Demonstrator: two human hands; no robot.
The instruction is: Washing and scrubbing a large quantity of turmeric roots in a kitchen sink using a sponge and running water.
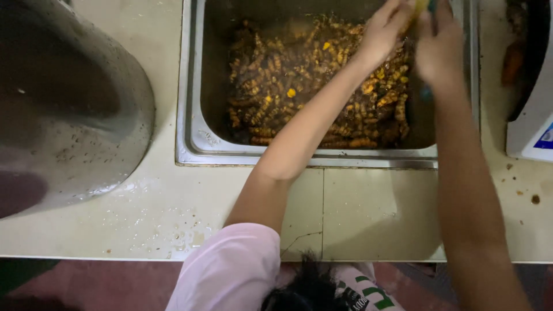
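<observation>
A steel sink set into the counter holds a heap of brown and yellow turmeric roots in dark water. Both my arms reach over it to the far right corner. My left hand, on the arm with the pink sleeve, pinches a yellow piece of root at the top edge of the view. My right hand is closed right beside it, touching the same piece. A blue-green tool pokes out under its wrist, mostly hidden.
A large grey metal bowl stands on the cream tiled counter left of the sink. A white appliance and a dark tray with brown scraps sit at the right. Dark hair shows at the bottom edge.
</observation>
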